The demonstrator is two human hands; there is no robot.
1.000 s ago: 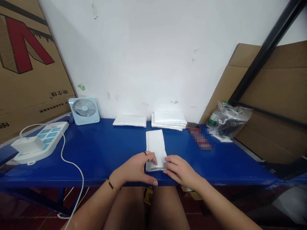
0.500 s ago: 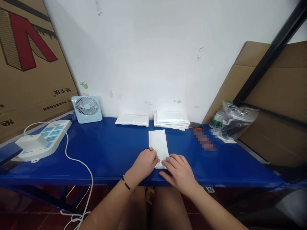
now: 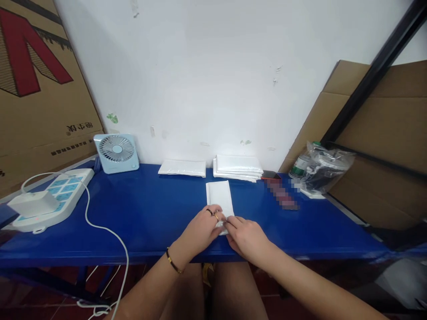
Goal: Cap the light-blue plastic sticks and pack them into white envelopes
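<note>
A flat white packet lies lengthwise on the blue table near its front edge. My left hand, with rings and a bracelet, has its fingers closed on the packet's near end. From the right, my right hand pinches the same end, its fingertips touching those of my left hand. The fingers cover much of that end. Farther back, by the wall, lie a white packet on the left and a stack of white packets on the right.
A light-blue fan and a white power strip with a plugged-in adapter and cable are at the left. To the right are a phone, a bottle and a clear plastic bag. Cardboard stands at both sides.
My right hand's fingers have drawn together and moved left against my left hand at the packet's near end. The view has shifted slightly.
</note>
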